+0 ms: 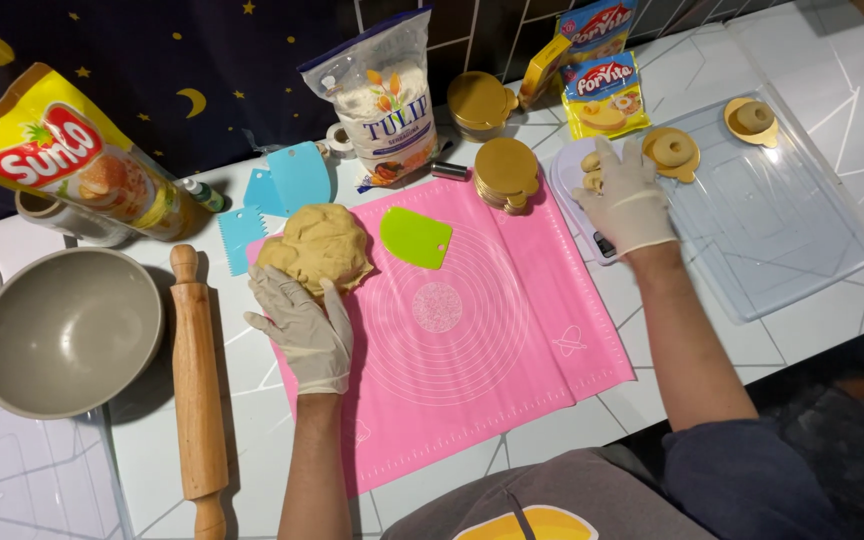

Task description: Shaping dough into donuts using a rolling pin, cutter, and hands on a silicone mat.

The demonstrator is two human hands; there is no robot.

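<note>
- Bowl sits well left of the pink mat, off it.
- Rolling pin lies just left of the mat.
- Left hand, gloved, is at the mat's upper-left corner; its spread fingers press the near side of the dough.
- Green scraper lies on the mat, right of the dough.
- Right hand, gloved, is beyond the mat's right edge, fingers curled on a small dough piece over a white scale.
</note>
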